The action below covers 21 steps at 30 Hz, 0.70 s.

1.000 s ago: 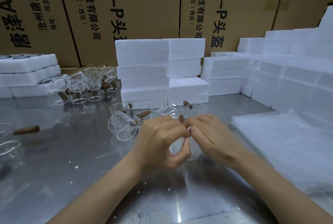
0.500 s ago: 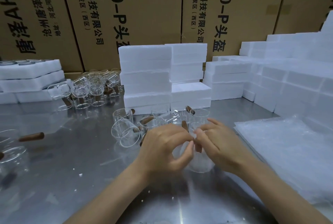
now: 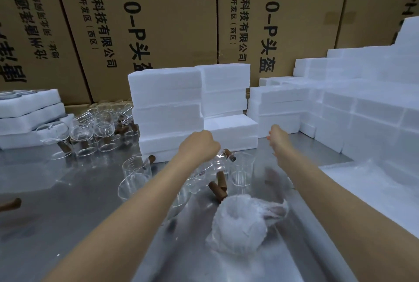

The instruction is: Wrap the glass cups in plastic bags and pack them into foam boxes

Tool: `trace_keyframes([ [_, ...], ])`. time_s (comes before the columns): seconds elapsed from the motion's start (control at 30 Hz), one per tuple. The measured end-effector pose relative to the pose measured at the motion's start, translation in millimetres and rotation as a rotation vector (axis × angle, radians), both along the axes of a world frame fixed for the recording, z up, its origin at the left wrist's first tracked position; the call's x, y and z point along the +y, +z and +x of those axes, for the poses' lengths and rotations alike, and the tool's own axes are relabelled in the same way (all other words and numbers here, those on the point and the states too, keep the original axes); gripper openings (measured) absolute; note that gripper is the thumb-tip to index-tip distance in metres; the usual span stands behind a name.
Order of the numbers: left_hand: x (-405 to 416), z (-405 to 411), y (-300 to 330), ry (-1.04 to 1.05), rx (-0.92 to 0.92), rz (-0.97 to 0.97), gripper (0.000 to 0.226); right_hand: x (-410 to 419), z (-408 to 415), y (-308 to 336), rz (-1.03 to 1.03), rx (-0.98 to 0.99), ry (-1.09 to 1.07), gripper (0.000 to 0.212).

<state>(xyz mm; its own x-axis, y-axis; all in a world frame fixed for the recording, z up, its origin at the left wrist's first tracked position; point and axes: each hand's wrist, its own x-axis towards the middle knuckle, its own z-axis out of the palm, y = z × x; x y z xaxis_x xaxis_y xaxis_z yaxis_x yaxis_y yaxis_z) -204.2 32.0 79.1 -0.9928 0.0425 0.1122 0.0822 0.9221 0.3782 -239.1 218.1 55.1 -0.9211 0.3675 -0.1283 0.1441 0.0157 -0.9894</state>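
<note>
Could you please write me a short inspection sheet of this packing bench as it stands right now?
Surface: steel table, shiny, white crumbs on it.
Job's things: wrapped cup lies near the table's front; bare glass cups with wooden handles stand behind it; foam boxes stacked at the back; plastic bags piled on the right.
Clutter: more cups at back left.
Hands: left hand curled, reaching toward the foam; right hand likewise, grip unclear.
Cables: nothing seen.
Surroundings: printed cartons behind.

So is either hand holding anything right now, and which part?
It cannot be told for sure. The left hand is curled above a glass cup, maybe pinching its rim. The right hand looks empty. The wrapped cup lies free.
</note>
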Motion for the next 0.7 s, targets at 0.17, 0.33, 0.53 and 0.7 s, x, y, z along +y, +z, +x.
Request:
trace_keyframes([
  [0.17,1,-33,-8,-0.045,-0.152,-0.102,0.030,3,-27,-17,0.073,-0.041,-0.021,0.015],
  [0.33,5,-43,-9,-0.078,-0.221,-0.123,0.026,3,-40,-24,0.067,-0.015,-0.006,0.022],
  [0.53,1,-45,-15,-0.055,-0.244,-0.078,0.028,0,-49,-27,0.064,0.011,0.045,0.038],
  [0.7,3,-50,-17,-0.068,-0.210,-0.083,0.035,-3,-53,-31,0.089,0.010,0.054,0.043],
])
